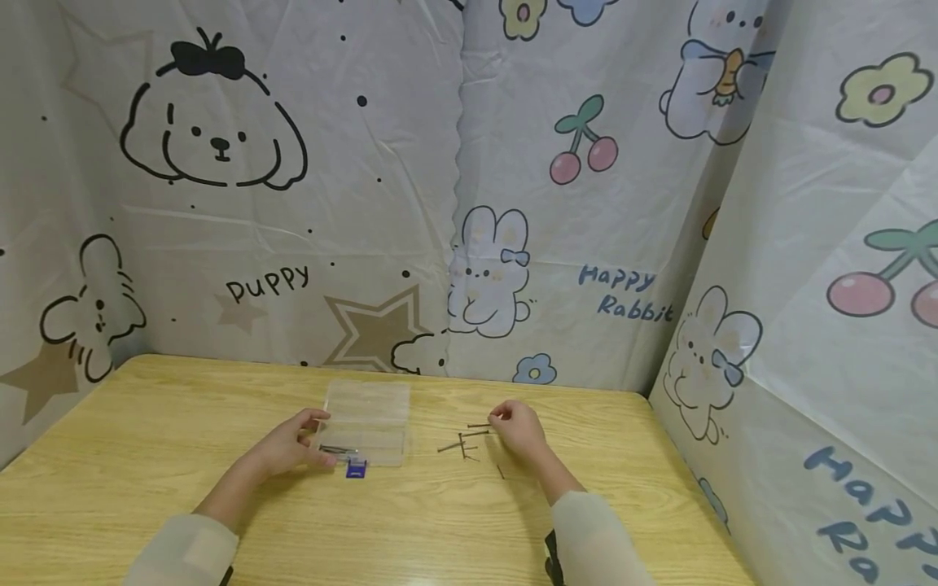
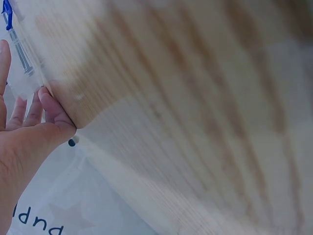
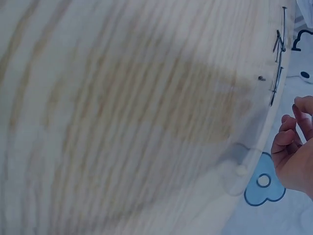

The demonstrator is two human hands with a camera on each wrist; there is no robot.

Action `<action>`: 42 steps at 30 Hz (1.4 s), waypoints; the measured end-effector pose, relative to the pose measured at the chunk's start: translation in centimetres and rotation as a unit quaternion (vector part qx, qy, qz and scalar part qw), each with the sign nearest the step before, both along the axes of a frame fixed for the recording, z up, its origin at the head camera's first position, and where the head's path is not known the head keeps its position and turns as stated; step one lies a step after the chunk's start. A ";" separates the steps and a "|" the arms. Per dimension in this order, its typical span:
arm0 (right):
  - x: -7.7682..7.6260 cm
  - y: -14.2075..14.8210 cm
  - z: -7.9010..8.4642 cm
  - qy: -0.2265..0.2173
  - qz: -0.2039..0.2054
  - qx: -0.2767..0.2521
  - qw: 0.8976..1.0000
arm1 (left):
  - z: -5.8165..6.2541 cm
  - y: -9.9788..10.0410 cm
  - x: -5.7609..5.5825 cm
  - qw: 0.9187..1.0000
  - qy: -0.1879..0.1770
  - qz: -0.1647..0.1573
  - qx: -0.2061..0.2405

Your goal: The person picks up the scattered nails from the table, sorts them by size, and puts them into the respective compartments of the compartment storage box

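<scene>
A clear plastic box [image 1: 366, 409] with divided sections lies on the table, several nails [image 1: 337, 449] in its front left part and a blue latch [image 1: 356, 469] at the front. My left hand [image 1: 287, 443] holds the box by its left side, thumb near the front and fingers farther back. To the right of the box lies a loose group of nails [image 1: 450, 447]. My right hand [image 1: 519, 427] is at the far end of this group, thumb and forefinger pinching a nail [image 1: 478, 425] by its right end. In the right wrist view the fingertips [image 3: 296, 105] come close to the nails.
One thin nail [image 1: 501, 472] lies apart on the wooden table [image 1: 425, 529], nearer the front than the group. Printed cloth [image 1: 352, 203] hangs behind the table's back edge and along both sides.
</scene>
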State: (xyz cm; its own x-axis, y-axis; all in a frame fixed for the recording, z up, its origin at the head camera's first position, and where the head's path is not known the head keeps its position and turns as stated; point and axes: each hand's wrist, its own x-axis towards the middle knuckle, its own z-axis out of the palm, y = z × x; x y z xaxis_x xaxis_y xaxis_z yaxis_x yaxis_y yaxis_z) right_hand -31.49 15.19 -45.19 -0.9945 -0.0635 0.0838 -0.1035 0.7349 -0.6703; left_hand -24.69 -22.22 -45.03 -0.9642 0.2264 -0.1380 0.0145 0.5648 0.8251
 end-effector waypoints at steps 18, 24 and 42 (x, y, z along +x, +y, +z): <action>-0.4 0.7 -2.1 0.005 -0.023 0.019 1.000 | -0.1 0.3 0.0 1.000 0.003 -0.003 0.000; -0.4 0.5 -2.1 0.003 -0.025 0.062 0.998 | -0.2 0.3 0.0 1.000 0.002 -0.005 -0.001; 0.0 1.3 -1.9 -0.011 0.004 0.032 0.999 | 0.0 0.0 0.1 1.000 0.002 0.003 -0.004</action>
